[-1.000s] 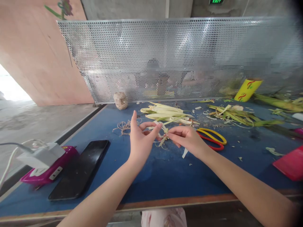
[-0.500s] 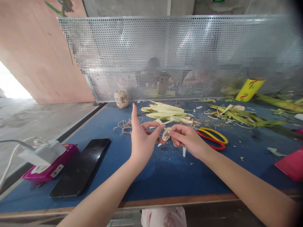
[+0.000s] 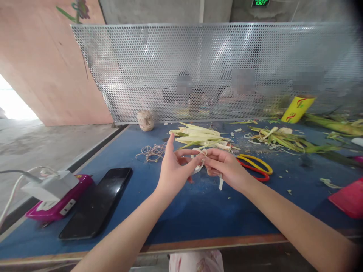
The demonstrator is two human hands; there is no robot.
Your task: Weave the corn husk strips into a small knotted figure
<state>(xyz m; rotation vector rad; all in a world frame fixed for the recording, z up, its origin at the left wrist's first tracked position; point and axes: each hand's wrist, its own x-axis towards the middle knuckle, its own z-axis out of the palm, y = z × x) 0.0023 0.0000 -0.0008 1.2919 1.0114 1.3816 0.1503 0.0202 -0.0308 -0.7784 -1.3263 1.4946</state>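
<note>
Both hands meet above the blue table [image 3: 198, 211] on a small pale strip of corn husk [image 3: 200, 163]. My left hand [image 3: 175, 170] pinches it between thumb and fingers, with the index finger pointing up. From the right, my right hand [image 3: 224, 167] grips the same strip with closed fingers. A loose end of husk [image 3: 220, 183] hangs below the right hand. A pile of pale husk strips [image 3: 198, 136] lies just beyond the hands.
Yellow and red scissors [image 3: 255, 165] lie right of the hands. String [image 3: 153, 152] is tangled at the left. A black phone [image 3: 98, 202] and a pink charger [image 3: 56, 198] sit at the near left. Green husks [image 3: 286, 139], a yellow cup [image 3: 297, 108] and a mesh screen [image 3: 215, 71] stand behind.
My hands have drawn together. The left hand shifted right and closed its thumb and fingers on the husk strip, which it had only touched before.
</note>
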